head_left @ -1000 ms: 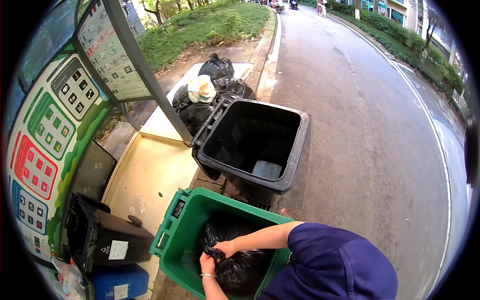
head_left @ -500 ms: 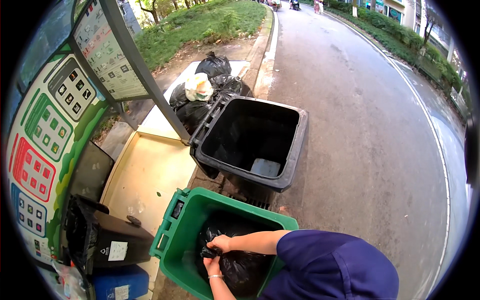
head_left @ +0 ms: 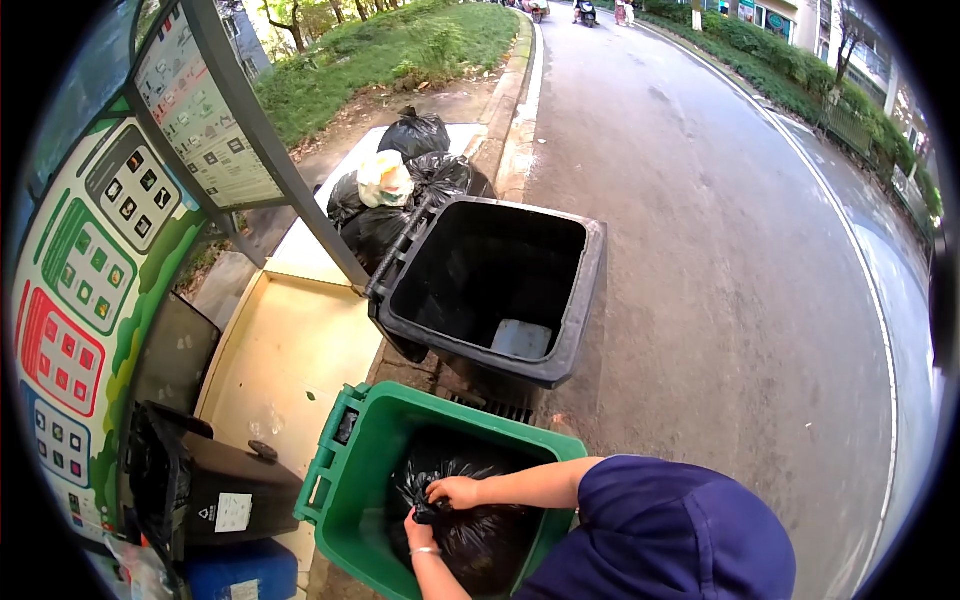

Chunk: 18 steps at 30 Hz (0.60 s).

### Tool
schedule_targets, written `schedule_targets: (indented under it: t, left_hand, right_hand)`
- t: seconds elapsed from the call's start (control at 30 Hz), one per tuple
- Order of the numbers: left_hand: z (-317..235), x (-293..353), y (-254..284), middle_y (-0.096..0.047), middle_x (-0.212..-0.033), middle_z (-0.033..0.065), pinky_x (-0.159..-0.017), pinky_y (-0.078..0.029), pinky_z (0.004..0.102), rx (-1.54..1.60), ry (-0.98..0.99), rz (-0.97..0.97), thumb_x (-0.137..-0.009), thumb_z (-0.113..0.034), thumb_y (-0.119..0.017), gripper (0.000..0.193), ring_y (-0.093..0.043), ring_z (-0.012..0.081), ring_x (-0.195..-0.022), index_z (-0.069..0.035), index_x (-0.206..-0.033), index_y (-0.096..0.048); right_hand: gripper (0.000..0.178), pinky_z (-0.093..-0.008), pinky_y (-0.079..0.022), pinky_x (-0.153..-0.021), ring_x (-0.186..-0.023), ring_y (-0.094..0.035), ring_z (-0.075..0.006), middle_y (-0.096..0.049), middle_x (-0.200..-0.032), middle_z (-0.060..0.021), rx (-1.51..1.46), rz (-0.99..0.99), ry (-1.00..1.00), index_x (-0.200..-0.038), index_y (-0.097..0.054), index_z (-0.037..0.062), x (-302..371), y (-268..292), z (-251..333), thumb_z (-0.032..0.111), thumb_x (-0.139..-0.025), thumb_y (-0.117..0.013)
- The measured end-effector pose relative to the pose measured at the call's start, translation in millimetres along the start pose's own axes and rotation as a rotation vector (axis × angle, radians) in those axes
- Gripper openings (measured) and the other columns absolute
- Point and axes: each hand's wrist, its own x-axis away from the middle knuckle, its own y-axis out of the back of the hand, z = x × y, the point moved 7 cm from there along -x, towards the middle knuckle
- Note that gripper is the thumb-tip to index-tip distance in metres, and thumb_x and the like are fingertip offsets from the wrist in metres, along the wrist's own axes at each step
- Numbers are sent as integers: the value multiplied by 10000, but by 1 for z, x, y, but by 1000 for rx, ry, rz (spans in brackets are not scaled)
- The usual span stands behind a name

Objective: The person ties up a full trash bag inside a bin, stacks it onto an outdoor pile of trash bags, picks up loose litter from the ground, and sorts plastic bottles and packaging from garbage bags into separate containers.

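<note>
Inside the green wheeled bin (head_left: 345,545) sits a full black garbage bag (head_left: 480,545), its plastic gathered up near the bin's left side. My right hand (head_left: 455,492) reaches across from the right and closes its fingers on the bunched neck of the bag. Just below it, my left hand (head_left: 418,530), with a white band at the wrist, grips the same twisted plastic. Both hands are nearly touching. The bag's underside is hidden in the bin. A dark blue sleeve covers my right upper arm.
Beyond the green bin stands an open black bin (head_left: 595,290) with a pale patch at its bottom. Several black bags (head_left: 415,135) are piled behind it. A dark bin (head_left: 240,480) and a blue bin (head_left: 240,565) lie left, beside a sign board (head_left: 100,290). A road (head_left: 720,300) runs right.
My hands have shifted slightly in the bin, still on the bag's neck, and the gathered plastic is bunched tighter. The view has moved a little.
</note>
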Motion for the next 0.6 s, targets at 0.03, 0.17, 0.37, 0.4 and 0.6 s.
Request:
schedule_targets:
  t: [0.03, 0.17, 0.37, 0.4, 0.6]
  left_hand:
    - [5, -1, 11, -674, -954, 78, -831, -499, 338, 167, 134, 35, -885, -136, -549, 180, -633, 196, -893, -15, -941, -669]
    - [-18, -35, 11, -645, -692, 120, -564, -466, 400, -760, -86, -81, -877, -450, -629, 460, -586, 221, -597, -14, -731, -652]
    - [30, -34, 90, -603, -554, 117, -520, -440, 388, -455, 81, -593, -766, -221, -753, 310, -564, 211, -494, 18, -614, -625]
    - [29, -38, 61, -586, -534, 86, -506, -453, 337, -250, 150, -507, -788, -182, -748, 281, -574, 188, -497, 19, -625, -639]
    - [-77, 79, 82, -658, -973, 83, -762, -515, 285, -515, -364, -638, -850, -172, -710, 326, -638, 174, -875, -28, -1122, -604]
  right_hand:
    - [382, -385, -460, -954, -1136, -562, -348, -577, -1240, -163, 28, 27, 41, -1067, -678, 49, 0, 1, -2, 32, -689, -631]
    - [318, -427, -445, -957, -1125, -535, -358, -579, -1199, -154, 281, 17, 194, -949, -729, 152, 8, 20, 28, 135, -634, -689]
    - [307, -438, -414, -975, -1195, -482, -322, -573, -1215, -108, 469, 211, 4, -932, -721, 93, 34, -8, 71, 57, -634, -655]
    - [289, -452, -394, -984, -1203, -465, -327, -567, -1206, -113, 459, 229, -8, -948, -718, 93, 38, 1, 53, 66, -672, -638]
    - [976, -455, -327, -1086, -1302, -377, -426, -384, -1383, -301, 268, 186, 215, -1362, -374, -49, -4, 2, 131, 386, -629, -848]
